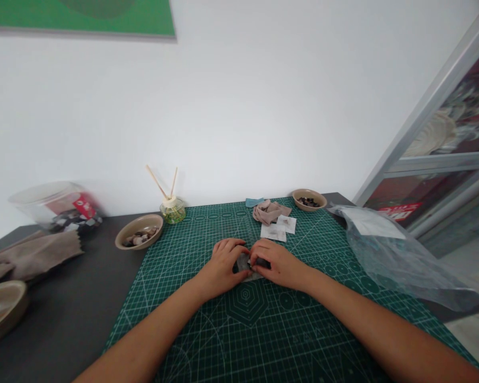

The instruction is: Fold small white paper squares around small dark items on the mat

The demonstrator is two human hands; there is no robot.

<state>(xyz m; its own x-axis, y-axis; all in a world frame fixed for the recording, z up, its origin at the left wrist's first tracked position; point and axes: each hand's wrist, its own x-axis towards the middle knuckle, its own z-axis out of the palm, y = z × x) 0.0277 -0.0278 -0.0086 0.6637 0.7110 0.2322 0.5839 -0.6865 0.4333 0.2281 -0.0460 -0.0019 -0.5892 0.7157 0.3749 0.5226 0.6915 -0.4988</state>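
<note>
Green mat [223, 340] lies under your hands: left hand [222, 264] and right hand [279, 264] meet at its middle, both pinching a small dark packet [245, 264] pressed to the mat. Just beyond sit white sachets [278, 229] and beige cloth [269, 211]. Bowls [139, 232] flank the mat; a clear bag [387, 250] crowds your right.

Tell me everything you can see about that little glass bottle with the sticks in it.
The reed diffuser is a small, squat bottle of clear glass holding greenish liquid, with a pale collar at its neck. Two thin wooden sticks lean out of it, splayed apart. It stands upright at the back of the dark table, near the white wall, beside the green cutting mat. Nothing touches it.
</note>
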